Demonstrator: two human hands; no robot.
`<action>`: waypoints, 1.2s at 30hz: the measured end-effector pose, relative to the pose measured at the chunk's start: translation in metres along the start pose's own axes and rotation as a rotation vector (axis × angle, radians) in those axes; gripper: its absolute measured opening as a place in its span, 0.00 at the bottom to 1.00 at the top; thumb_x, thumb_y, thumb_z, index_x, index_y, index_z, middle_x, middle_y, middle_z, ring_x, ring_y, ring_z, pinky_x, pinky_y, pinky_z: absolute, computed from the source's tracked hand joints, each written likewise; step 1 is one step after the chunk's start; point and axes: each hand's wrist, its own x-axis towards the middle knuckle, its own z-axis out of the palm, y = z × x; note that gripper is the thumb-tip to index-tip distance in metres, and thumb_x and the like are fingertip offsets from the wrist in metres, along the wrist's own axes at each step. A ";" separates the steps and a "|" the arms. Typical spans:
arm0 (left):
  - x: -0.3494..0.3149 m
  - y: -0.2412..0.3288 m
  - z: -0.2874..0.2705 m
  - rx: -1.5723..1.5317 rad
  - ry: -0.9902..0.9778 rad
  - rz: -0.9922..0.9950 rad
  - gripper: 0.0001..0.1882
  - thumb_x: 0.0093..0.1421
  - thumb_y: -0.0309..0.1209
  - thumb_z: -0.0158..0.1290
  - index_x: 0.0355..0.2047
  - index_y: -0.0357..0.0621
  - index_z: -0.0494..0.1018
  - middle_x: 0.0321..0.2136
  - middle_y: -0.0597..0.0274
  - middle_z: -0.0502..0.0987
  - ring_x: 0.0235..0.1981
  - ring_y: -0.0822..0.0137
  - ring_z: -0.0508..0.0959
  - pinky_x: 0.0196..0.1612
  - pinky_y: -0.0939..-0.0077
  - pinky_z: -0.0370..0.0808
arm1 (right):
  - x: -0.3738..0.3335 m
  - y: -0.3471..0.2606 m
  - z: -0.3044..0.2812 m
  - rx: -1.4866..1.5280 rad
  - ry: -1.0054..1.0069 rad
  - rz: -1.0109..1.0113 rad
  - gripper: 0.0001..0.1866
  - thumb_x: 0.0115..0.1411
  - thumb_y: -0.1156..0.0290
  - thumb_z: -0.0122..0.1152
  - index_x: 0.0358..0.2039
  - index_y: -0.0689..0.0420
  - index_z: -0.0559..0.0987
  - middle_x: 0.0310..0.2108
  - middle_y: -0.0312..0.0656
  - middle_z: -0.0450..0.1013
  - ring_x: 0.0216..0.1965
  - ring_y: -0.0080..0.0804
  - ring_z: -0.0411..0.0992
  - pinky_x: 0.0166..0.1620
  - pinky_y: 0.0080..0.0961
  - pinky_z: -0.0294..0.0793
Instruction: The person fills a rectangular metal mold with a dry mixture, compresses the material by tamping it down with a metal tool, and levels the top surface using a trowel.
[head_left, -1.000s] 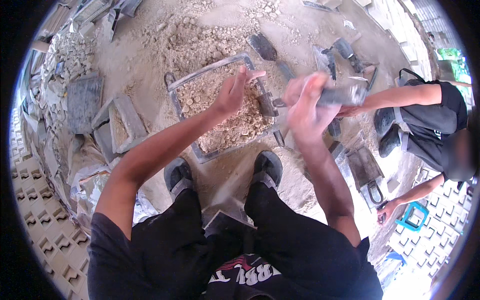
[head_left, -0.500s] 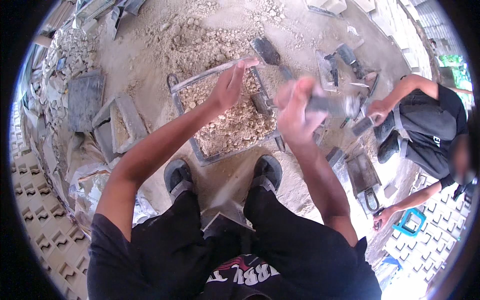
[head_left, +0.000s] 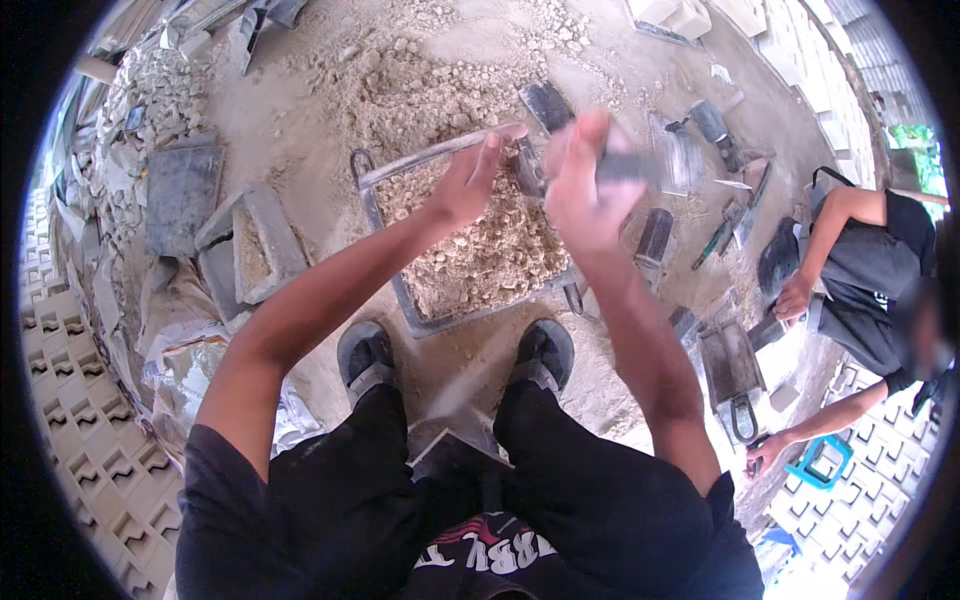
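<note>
Here, the left hand [head_left: 467, 185] points to one o'clock, fingers [head_left: 513, 131] together; right hand [head_left: 583, 193] clenches a blurred handle [head_left: 628, 167]; white lettering [head_left: 514, 550] at six.

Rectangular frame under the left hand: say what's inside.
Loose, lumpy tan material fills the frame; the left hand hides part of it, and whatever lies beneath cannot be seen.

Torso: black short-sleeved T-shirt [head_left: 440, 579], sleeves [head_left: 222, 465] ending well back from the bare fingers [head_left: 486, 162]; front bears white lettering [head_left: 497, 556] and red graphic [head_left: 466, 534]. Legs: black trousers [head_left: 350, 455]. Footwear: dark clogs [head_left: 362, 348], paler grey heel straps [head_left: 374, 377].
</note>
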 end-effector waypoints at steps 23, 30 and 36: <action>0.008 0.028 0.011 -0.283 0.167 -0.152 0.39 0.67 0.53 0.14 0.65 0.32 0.46 0.65 0.41 0.50 0.68 0.49 0.46 0.69 0.60 0.41 | 0.027 0.014 0.021 0.009 -0.107 0.200 0.21 0.68 0.61 0.47 0.18 0.54 0.61 0.11 0.28 0.58 0.12 0.14 0.56 0.16 0.18 0.52; -0.017 0.026 0.025 -0.127 0.165 -0.071 0.36 0.68 0.51 0.17 0.65 0.33 0.44 0.65 0.40 0.47 0.68 0.51 0.46 0.68 0.65 0.44 | 0.012 0.014 0.005 -0.159 -0.100 0.098 0.23 0.69 0.61 0.45 0.16 0.54 0.64 0.08 0.30 0.58 0.11 0.16 0.58 0.15 0.18 0.54; -0.002 0.035 0.034 -0.586 0.208 -0.084 0.37 0.68 0.52 0.17 0.65 0.33 0.43 0.67 0.42 0.43 0.68 0.51 0.44 0.69 0.64 0.42 | 0.010 -0.028 0.008 -0.041 0.022 0.174 0.22 0.68 0.61 0.47 0.17 0.55 0.64 0.10 0.31 0.59 0.12 0.16 0.57 0.16 0.19 0.55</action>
